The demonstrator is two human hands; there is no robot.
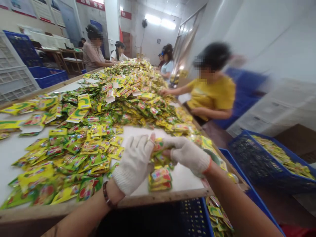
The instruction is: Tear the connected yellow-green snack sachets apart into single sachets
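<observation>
My left hand (137,161), in a white knitted glove with bare fingertips, is closed around the left side of a few small yellow-green packets (159,149). From the right, my right hand (184,153), gloved the same way, grips those packets too, its fingers bent over them. Both hands are slightly blurred. Just below them a short stack of packets (160,179) lies on the white tabletop near its front edge. Left of my left hand, many loose packets (74,154) are spread out. Beyond both hands rises a large heap of packets (138,98).
A co-worker in a yellow shirt (212,95) stands at the table's right side, and more people are farther back. Blue crates with packets (269,161) stand on the right. Another blue crate (195,214) sits below the table's wooden front edge (172,199).
</observation>
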